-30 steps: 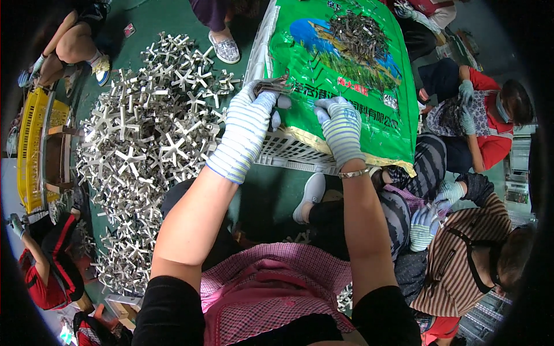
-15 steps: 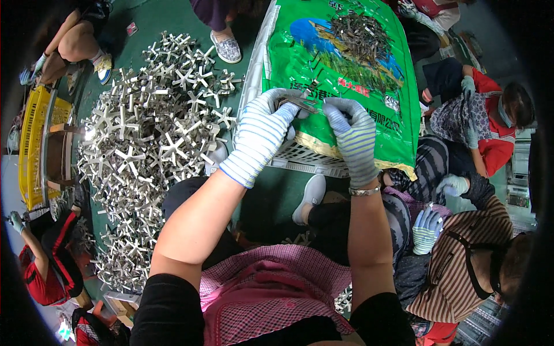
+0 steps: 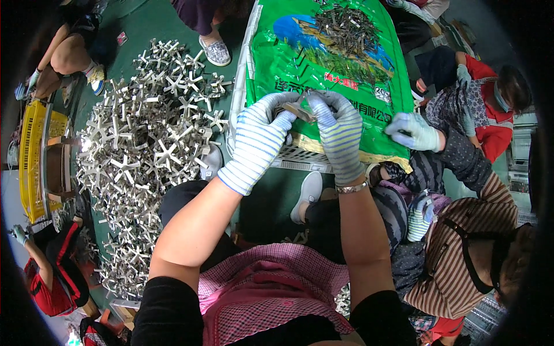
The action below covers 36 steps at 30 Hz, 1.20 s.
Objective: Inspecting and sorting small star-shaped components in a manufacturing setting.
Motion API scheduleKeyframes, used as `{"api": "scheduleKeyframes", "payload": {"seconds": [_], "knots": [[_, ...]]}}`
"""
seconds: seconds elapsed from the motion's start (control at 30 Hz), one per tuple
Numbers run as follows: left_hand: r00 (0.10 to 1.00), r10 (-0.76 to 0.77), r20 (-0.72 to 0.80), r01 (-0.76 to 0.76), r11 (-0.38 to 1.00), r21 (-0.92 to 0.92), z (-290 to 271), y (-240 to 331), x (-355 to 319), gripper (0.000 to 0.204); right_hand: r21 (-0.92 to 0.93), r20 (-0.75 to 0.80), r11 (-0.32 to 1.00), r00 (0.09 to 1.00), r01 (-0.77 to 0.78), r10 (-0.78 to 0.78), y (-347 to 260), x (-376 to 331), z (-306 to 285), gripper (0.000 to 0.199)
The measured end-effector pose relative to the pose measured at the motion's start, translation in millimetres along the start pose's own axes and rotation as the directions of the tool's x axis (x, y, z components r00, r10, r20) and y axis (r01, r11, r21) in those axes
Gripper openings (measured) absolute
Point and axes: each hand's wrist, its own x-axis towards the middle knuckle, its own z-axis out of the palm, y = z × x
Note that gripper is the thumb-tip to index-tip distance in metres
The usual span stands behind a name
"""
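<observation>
My left hand [image 3: 259, 135], in a blue-and-white striped glove, is closed on several thin, dark metal strips [image 3: 301, 113] that poke out past its thumb. My right hand [image 3: 339, 130], gloved alike and with a bracelet at the wrist, pinches at the far ends of these strips, its fingertips close to the left ones. Both hands hover over the near edge of a green printed sack [image 3: 277, 55]. Farther back on that sack lies a loose pile of similar dark strips [image 3: 349, 34]. Gloved fingers hide part of the held strips.
Under the sack stands a white slatted crate [image 3: 300, 164]. A big heap of star-shaped pale metal parts [image 3: 144, 155] covers the floor at left. A yellow crate [image 3: 34, 155] stands beyond it. At right, a co-worker's gloved hand [image 3: 412, 131] reaches to the sack's edge; other people sit around.
My right hand has come left to the strips in my left hand. A co-worker's gloved hand has moved up to the sack's right edge. The whole view has shifted slightly.
</observation>
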Motion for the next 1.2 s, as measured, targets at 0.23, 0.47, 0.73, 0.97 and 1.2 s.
{"api": "scheduleKeyframes", "payload": {"seconds": [0.23, 0.47, 0.73, 0.97, 1.2], "knots": [[0.998, 0.054, -0.016, -0.055, 0.996, -0.067, 3, 0, 0, 0.026, -0.027, -0.076, 1.000, 0.997, 0.001, -0.003, -1, 1, 4, 0.011], [0.998, 0.051, -0.027, -0.053, 0.995, -0.089, 1, 0, -1, 0.027, 0.046, -0.114, 0.999, 0.994, 0.010, -0.004, -1, 1, 12, 0.011], [0.999, -0.045, 0.022, 0.048, 0.984, -0.170, -3, 3, -6, 0.025, 0.031, -0.098, 0.999, 0.995, -0.028, 0.031, -1, -1, 15, 0.014], [0.999, -0.031, -0.008, 0.029, 0.984, -0.175, -3, 5, -10, 0.026, 0.209, 0.025, 0.978, 1.000, -0.005, 0.000, 8, 1, 21, 0.018], [0.998, -0.069, -0.004, 0.068, 0.992, -0.106, -3, -2, -4, 0.030, 0.301, 0.011, 0.948, 0.995, -0.100, 0.102, 4, 0, 17, 0.016]]}}
